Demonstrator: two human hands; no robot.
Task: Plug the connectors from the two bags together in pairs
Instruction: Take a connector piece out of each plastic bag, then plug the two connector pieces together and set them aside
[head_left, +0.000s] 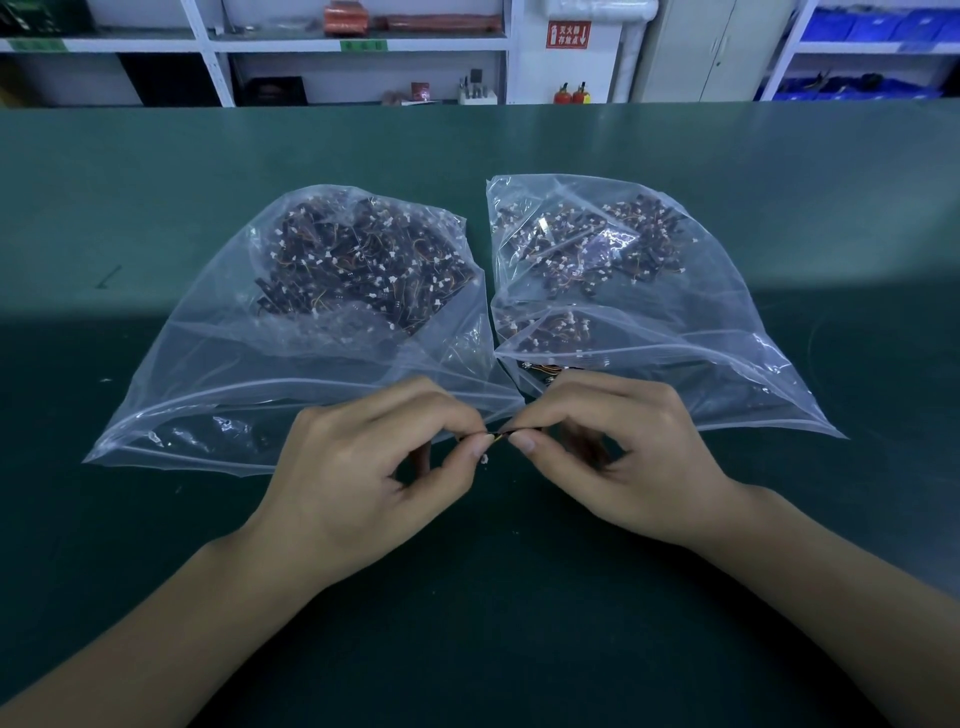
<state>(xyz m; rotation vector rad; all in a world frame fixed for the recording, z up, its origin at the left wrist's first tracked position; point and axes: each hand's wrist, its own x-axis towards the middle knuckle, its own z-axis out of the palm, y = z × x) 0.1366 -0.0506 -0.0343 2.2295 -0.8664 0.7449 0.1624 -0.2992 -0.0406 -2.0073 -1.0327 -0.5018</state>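
Two clear plastic bags lie side by side on the green table, the left bag (218, 364) and the right bag (727, 332). Each holds several small dark connectors with white plugs and orange wires. In front of the bag mouths, my left hand (363, 478) and my right hand (623, 467) meet fingertip to fingertip. Each pinches one end of a small wired connector pair (500, 435) between thumb and forefinger. A tiny white plug (485, 458) hangs just below my left fingertips. The fingers hide most of the connectors.
The green table (156, 519) stretches wide around the bags. Beyond its far edge stand white shelves (358, 47) with boxes and blue bins (872, 26) at the right. A dark scratch mark (109, 275) sits at the left of the table.
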